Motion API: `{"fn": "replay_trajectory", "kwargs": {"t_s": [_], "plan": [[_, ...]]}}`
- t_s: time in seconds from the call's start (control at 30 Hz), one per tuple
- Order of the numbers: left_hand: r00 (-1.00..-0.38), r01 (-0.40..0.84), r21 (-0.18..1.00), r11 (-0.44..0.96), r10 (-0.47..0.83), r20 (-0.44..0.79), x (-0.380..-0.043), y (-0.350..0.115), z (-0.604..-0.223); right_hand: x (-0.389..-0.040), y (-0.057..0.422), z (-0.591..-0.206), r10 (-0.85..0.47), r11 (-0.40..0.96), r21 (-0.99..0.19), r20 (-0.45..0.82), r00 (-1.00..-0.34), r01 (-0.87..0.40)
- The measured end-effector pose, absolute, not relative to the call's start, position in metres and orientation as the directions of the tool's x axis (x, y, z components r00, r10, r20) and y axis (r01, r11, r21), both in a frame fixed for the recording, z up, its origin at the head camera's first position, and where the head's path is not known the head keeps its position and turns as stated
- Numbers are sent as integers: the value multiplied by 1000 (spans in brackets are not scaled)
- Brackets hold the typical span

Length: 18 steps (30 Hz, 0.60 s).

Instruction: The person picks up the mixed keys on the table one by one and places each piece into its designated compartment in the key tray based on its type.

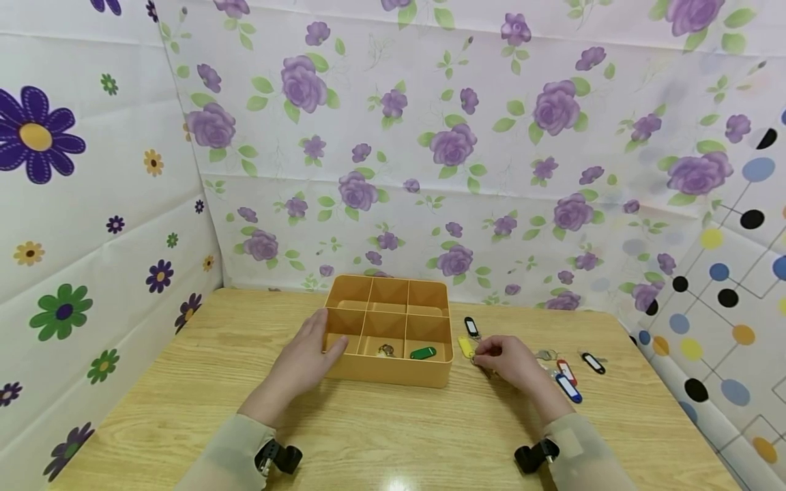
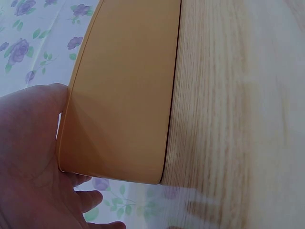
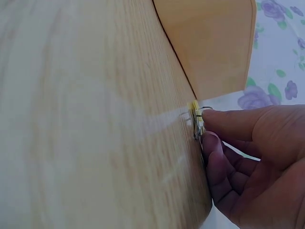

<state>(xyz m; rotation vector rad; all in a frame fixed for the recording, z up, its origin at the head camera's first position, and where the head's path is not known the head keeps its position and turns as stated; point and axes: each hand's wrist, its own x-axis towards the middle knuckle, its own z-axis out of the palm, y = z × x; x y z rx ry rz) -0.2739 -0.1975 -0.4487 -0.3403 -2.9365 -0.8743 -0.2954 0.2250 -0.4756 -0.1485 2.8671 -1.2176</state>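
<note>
An orange six-compartment organizer box point(image 1: 387, 372) sits on the table. My left hand point(image 1: 303, 358) holds it at the front left corner, thumb over the rim and fingers along the left side. To the right of the box, my right hand point(image 1: 506, 361) pinches a key ring with a yellow key tag point(image 1: 465, 347) between thumb and index finger, low over the tabletop. The keys are partly hidden by the fingers. A green key tag point(image 1: 423, 353) lies in the front right compartment, and small metal rings point(image 1: 385, 350) lie in the front middle one.
A black key tag point(image 1: 471, 326) lies just beyond the yellow one. Right of my right hand are a red tag point(image 1: 566, 372), a blue tag point(image 1: 568, 388) and another black tag point(image 1: 593, 363), with keys. Floral cloth point(image 1: 393, 170) hangs behind the wooden table point(image 1: 393, 436).
</note>
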Motion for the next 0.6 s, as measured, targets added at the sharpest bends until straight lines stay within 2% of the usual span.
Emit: {"fn": "replay_trajectory", "kwargs": {"t_s": [0.6], "plan": [[-971, 241, 533, 811, 201, 132, -274, -200, -451, -295, 220, -477, -119, 736, -669, 28, -993, -107]]}}
